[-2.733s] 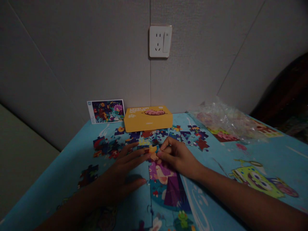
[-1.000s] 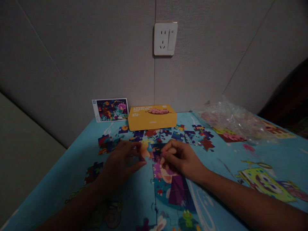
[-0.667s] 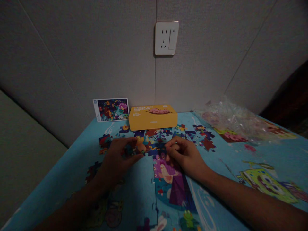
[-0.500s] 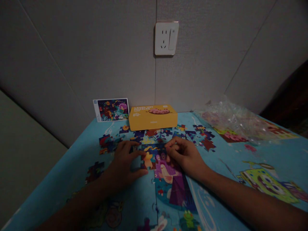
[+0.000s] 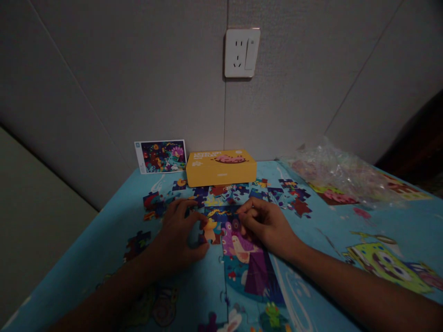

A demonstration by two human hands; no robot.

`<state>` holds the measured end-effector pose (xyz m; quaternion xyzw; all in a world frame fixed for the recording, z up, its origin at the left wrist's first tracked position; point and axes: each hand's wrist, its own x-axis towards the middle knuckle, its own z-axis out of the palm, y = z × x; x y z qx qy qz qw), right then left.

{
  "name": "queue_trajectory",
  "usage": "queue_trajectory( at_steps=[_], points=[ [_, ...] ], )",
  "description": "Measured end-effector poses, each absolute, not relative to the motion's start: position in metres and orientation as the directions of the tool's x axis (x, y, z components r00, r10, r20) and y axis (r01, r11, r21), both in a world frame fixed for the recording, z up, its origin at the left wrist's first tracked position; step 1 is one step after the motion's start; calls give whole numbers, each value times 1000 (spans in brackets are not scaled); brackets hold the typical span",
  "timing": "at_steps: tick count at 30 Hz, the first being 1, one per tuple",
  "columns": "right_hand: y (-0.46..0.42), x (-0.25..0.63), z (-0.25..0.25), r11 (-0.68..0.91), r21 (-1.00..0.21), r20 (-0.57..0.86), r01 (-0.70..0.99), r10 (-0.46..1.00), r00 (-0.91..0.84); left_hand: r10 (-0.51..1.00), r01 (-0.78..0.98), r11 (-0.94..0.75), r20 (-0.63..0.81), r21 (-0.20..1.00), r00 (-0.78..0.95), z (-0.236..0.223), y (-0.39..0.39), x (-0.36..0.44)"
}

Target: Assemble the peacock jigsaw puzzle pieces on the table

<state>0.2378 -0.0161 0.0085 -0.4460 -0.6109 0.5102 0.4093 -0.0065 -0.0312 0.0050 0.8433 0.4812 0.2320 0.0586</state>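
Observation:
My left hand [image 5: 182, 230] lies beside a puzzle piece with a yellow-orange animal figure [image 5: 209, 230]; its index finger touches the upper left edge and its thumb is at the lower left corner. My right hand [image 5: 261, 221] has thumb and index finger pinched at the right end of a dark blue puzzle strip with yellow marks [image 5: 221, 212]. Below that hand runs a joined puzzle section [image 5: 254, 272] with a purple creature, a frog and a rabbit. My right fingers partly cover its upper right edge.
A yellow puzzle box [image 5: 221, 173] stands against the wall, with a picture card [image 5: 162, 157] leaning at its left. Loose puzzle pieces [image 5: 299, 203] lie in front of the box and at the left. Crumpled clear plastic [image 5: 341, 173] covers the back right of the blue tablecloth [image 5: 311, 281].
My left hand has shifted slightly left, and the piece with the yellow-orange figure has moved a little left with it. My right hand stays pinched at nearly the same spot.

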Motion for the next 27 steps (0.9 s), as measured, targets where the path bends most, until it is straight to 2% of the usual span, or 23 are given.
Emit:
queue_trajectory(
  at_steps=[6, 11, 14, 17, 19, 21, 23, 27],
  points=[
    [-15, 237, 6, 127, -976, 62, 178, 940, -334, 857, 794, -505, 305, 337, 416, 8, -32, -6],
    [-16, 240, 3, 327, -883, 108, 336, 840, -532, 877, 805, -467, 305, 366, 371, 1, -29, -9],
    [-18, 241, 4, 420, -825, 149, 377, 807, -572, 881, 817, -446, 340, 366, 329, -3, -24, -11],
    [-20, 241, 11, 546, -712, 218, 443, 770, -599, 884, 839, -413, 378, 354, 275, -6, -17, -16],
    [-18, 242, 16, 623, -565, 230, 540, 748, -623, 890, 855, -385, 386, 348, 244, -9, -10, -22],
    [-13, 247, 23, 601, -393, 181, 696, 792, -582, 893, 869, -360, 394, 339, 216, -14, -2, -28],
    [-3, 258, 29, 475, -254, 148, 843, 880, -451, 900, 880, -345, 383, 327, 210, -19, 4, -35],
    [20, 287, 37, 178, -146, 164, 973, 974, -154, 913, 908, -299, 365, 292, 183, -25, 9, -42]
  ],
)
